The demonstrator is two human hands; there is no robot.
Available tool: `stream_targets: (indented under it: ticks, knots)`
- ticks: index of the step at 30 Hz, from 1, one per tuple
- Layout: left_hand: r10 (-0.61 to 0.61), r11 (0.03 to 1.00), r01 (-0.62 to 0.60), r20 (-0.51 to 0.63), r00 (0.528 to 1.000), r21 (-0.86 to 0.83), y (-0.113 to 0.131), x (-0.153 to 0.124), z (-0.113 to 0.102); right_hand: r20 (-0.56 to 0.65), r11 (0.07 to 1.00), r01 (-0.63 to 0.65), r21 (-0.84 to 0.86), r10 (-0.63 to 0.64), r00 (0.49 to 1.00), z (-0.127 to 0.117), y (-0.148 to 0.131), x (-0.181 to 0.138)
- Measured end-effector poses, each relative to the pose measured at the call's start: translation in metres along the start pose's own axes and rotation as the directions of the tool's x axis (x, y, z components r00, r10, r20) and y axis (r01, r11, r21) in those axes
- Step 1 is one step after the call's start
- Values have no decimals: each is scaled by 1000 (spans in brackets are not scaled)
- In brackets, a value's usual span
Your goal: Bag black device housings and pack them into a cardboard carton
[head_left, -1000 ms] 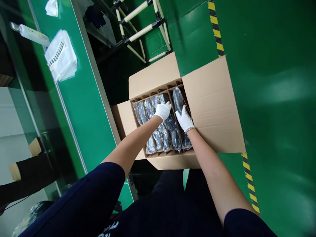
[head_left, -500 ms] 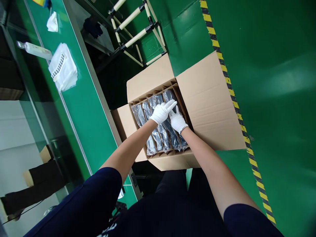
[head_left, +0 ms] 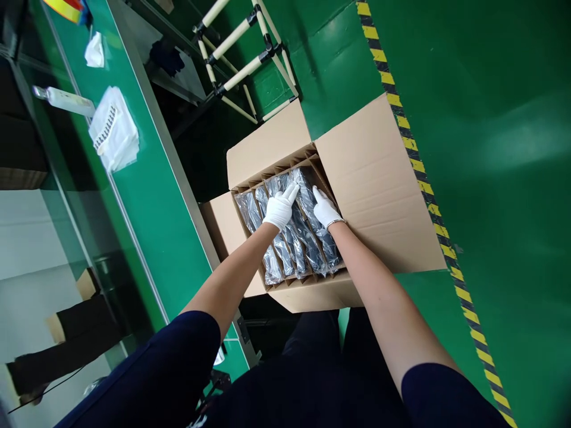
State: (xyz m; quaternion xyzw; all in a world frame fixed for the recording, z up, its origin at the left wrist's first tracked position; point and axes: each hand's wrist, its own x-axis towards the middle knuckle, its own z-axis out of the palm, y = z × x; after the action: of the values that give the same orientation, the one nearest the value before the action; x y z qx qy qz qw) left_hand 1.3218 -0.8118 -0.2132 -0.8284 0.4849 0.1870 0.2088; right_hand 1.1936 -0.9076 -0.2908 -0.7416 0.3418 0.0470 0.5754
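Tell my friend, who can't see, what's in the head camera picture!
A person's white-gloved left hand and right hand reach into an open cardboard box of dark plastic-wrapped items. A green table stands at the picture's left; striped tape marks the floor.

A green bench (head_left: 156, 220) at nine o'clock carries a white stack (head_left: 115, 131) and crumpled white piece (head_left: 94, 51) towards ten; striped tape (head_left: 425, 187) lines the green floor (head_left: 504, 220) at three.

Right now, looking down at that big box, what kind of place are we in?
Probably a factory or warehouse packing area. See the partitioned cardboard carton full of plastic-bagged dark items, the green-topped workbench, and the yellow-and-black striped tape on the floor.
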Motion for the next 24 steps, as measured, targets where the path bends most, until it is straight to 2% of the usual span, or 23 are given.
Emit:
stream_targets:
  ticks: [4, 10, 18, 24]
  knots:
    - [-50, 998, 51, 20, 999, -21, -2, -2, 4, 25, 1000, 27, -2, -27, 999, 2, 4, 1]
    - [-44, 997, 44, -2, 999, -68, 2, -2, 8, 36, 999, 32, 13, -32, 999, -1, -4, 8]
    - [-91, 993, 87, 39, 995, 78, 7, -1, 5, 32, 998, 39, 45, -41, 999, -5, -13, 20]
    - [-86, 995, 87, -4, 996, 39, 5, -2, 9, 31, 998, 61, 17, -62, 998, 0, -4, 9]
